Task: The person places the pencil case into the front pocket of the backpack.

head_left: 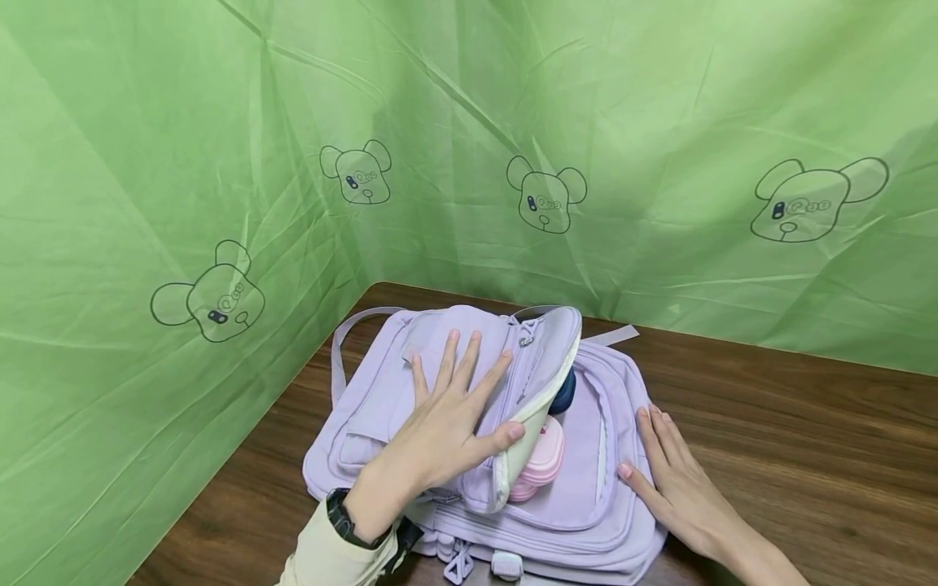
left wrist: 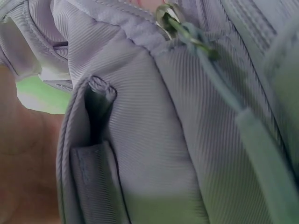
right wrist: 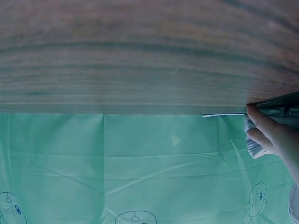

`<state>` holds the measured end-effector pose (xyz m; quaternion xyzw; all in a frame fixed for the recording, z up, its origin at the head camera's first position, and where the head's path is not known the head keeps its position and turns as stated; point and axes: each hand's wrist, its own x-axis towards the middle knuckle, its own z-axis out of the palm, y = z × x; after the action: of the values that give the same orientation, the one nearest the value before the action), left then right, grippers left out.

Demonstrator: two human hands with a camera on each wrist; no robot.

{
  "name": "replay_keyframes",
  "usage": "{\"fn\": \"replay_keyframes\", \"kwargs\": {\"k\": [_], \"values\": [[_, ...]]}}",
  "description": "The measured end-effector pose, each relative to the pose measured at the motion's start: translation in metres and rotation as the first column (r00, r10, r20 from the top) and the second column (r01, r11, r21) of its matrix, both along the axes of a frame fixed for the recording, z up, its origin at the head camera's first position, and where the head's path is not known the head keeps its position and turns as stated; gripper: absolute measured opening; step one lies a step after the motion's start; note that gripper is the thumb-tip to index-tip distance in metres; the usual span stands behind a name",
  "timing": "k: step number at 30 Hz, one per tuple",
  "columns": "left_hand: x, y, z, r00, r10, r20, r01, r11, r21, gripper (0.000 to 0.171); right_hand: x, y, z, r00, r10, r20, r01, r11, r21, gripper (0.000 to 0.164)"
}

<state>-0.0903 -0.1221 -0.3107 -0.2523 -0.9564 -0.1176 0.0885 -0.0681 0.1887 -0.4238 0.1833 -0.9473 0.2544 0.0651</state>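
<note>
A light purple backpack point(head_left: 623, 391) lies flat on the wooden table. Its front panel point(head_left: 545, 358) is unzipped on the right and folded up toward the left, showing a pale lining. My left hand point(head_left: 449, 419) rests on this panel with fingers spread and the thumb over its edge. Under the fold sit a pink rounded case point(head_left: 545, 456) and a dark blue object point(head_left: 563, 395), both partly hidden. My right hand point(head_left: 685, 492) touches the bag's right side with straight fingers. Close up in the left wrist view are a side pocket point(left wrist: 100, 140) and a zipper pull point(left wrist: 229, 93).
The dark wood table point(head_left: 806, 423) extends to the right of the bag. Green fabric walls point(head_left: 454, 122) with bear drawings enclose the back and left. A loose strap point(head_left: 615, 335) sticks out behind the bag, and buckles point(head_left: 507, 565) lie at its near side.
</note>
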Motion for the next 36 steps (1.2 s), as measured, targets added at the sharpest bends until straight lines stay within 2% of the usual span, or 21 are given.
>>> {"fn": "replay_keyframes", "kwargs": {"k": [23, 31, 36], "values": [[0.004, 0.017, -0.005, 0.997, 0.014, 0.082, -0.011, 0.999, -0.038, 0.080, 0.000, 0.001, 0.000, 1.000, 0.014, -0.028, -0.014, 1.000, 0.002, 0.073], [0.005, 0.021, -0.006, 0.997, 0.034, 0.074, -0.028, 0.996, -0.087, 0.078, -0.001, 0.006, 0.003, 0.998, 0.061, 0.019, -0.060, 0.997, -0.045, 0.071], [0.006, 0.022, -0.008, 0.997, 0.038, 0.064, -0.032, 0.995, -0.099, 0.077, -0.001, 0.012, 0.005, 0.995, 0.103, 0.016, -0.102, 0.993, -0.059, 0.069]]}}
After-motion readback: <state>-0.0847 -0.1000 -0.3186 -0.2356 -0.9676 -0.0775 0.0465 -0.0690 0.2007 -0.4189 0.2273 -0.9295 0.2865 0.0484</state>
